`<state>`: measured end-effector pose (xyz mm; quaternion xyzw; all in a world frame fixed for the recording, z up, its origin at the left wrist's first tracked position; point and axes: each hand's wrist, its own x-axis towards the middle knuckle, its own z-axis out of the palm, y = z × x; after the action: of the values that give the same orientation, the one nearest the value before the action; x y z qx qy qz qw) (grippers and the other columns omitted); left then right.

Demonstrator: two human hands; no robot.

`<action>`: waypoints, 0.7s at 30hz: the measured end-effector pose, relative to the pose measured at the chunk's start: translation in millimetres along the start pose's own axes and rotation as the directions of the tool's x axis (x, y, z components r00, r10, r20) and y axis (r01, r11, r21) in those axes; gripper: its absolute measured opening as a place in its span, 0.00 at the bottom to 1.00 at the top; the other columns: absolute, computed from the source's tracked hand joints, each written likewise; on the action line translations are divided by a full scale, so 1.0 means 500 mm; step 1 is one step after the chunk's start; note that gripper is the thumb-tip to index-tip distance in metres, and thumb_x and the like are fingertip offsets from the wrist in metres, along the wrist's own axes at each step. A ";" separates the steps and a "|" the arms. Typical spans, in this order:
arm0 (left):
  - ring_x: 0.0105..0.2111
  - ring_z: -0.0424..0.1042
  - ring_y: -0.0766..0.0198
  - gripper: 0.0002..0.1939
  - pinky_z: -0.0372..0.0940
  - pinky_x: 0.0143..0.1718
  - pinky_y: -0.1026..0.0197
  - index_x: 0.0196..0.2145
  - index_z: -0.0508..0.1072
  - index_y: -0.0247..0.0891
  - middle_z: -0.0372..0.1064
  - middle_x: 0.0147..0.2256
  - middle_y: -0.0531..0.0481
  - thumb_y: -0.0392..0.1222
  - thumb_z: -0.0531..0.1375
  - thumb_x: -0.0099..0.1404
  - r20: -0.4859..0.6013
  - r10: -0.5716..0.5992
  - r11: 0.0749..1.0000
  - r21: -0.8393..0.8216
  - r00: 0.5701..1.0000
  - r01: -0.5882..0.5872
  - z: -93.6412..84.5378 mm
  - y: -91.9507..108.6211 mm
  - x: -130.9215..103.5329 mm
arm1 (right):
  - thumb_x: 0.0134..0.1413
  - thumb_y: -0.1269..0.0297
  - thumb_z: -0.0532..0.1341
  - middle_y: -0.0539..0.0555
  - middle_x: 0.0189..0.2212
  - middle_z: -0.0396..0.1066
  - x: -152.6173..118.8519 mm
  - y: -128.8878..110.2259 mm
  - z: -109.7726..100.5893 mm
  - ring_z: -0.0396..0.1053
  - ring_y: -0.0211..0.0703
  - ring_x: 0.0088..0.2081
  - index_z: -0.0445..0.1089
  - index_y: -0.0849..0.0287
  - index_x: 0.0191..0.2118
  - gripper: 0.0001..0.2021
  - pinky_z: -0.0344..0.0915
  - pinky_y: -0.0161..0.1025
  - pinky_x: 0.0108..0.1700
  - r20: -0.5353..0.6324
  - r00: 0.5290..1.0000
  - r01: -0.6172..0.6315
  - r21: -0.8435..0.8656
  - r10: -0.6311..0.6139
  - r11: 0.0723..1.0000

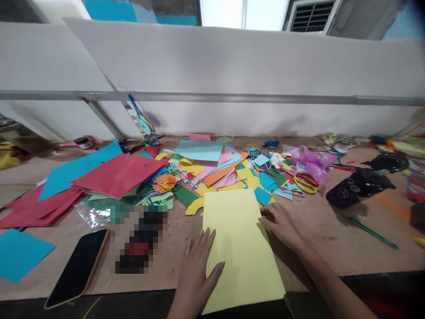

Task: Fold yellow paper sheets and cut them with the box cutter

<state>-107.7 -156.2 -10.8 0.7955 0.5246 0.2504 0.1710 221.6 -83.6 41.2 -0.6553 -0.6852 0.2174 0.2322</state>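
Observation:
A pale yellow sheet of paper (pixel 237 248), possibly a small stack, lies lengthwise in front of me, its near end reaching over the table's front edge. My left hand (pixel 198 266) rests along its left side, fingers stretched out and thumb on the paper. At the upper right edge is my right hand (pixel 279 221), its thumb and bent fingers gripping the paper's side; some fingertips are hidden. Just beyond the far end lie scattered yellow paper scraps (pixel 195 206) and a small blue paper square (pixel 262 196).
Red sheets (pixel 121 175) and a phone (pixel 78 268) lie to the left, near a blurred-out dark item (pixel 141 241). Yellow-handled scissors (pixel 306 184), a dark purple bottle (pixel 357 188) and a green pencil (pixel 373 232) are on the right. A metal rail (pixel 232 98) crosses behind.

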 end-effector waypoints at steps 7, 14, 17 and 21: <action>0.72 0.55 0.44 0.34 0.49 0.70 0.29 0.74 0.55 0.49 0.55 0.72 0.40 0.47 0.58 0.74 0.027 -0.025 0.999 -0.024 0.999 0.025 0.008 0.006 -0.003 | 0.56 0.55 0.65 0.56 0.48 0.78 0.002 -0.026 0.026 0.77 0.53 0.49 0.63 0.54 0.61 0.28 0.74 0.48 0.47 0.175 0.981 -0.170 0.562 0.085 0.810; 0.68 0.62 0.48 0.30 0.60 0.67 0.43 0.71 0.62 0.44 0.62 0.69 0.41 0.49 0.57 0.74 0.021 -0.039 0.999 -0.021 0.999 0.040 -0.116 -0.018 0.084 | 0.53 0.51 0.69 0.61 0.60 0.74 -0.038 0.009 -0.039 0.77 0.62 0.54 0.66 0.50 0.63 0.32 0.75 0.55 0.50 0.117 0.982 -0.187 0.734 0.149 0.653; 0.65 0.65 0.46 0.28 0.61 0.65 0.45 0.69 0.63 0.40 0.67 0.65 0.38 0.49 0.55 0.75 0.001 -0.107 0.986 0.126 0.994 0.106 -0.159 -0.045 0.167 | 0.55 0.50 0.66 0.61 0.62 0.73 -0.066 0.043 -0.059 0.78 0.64 0.53 0.63 0.47 0.67 0.34 0.77 0.56 0.48 0.151 0.963 -0.260 0.728 0.221 0.634; 0.59 0.70 0.40 0.31 0.66 0.56 0.47 0.67 0.65 0.36 0.73 0.57 0.33 0.52 0.60 0.72 0.125 -0.285 0.913 0.337 0.950 0.229 -0.168 -0.058 0.261 | 0.55 0.48 0.64 0.60 0.65 0.70 -0.082 0.086 -0.036 0.68 0.65 0.64 0.68 0.50 0.65 0.33 0.69 0.58 0.62 0.080 0.980 -0.198 0.530 0.184 0.824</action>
<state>-135.8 -23.9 70.7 0.7549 0.6418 0.0684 0.1165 268.0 -122.5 28.3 -0.6268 -0.5310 0.4302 0.3742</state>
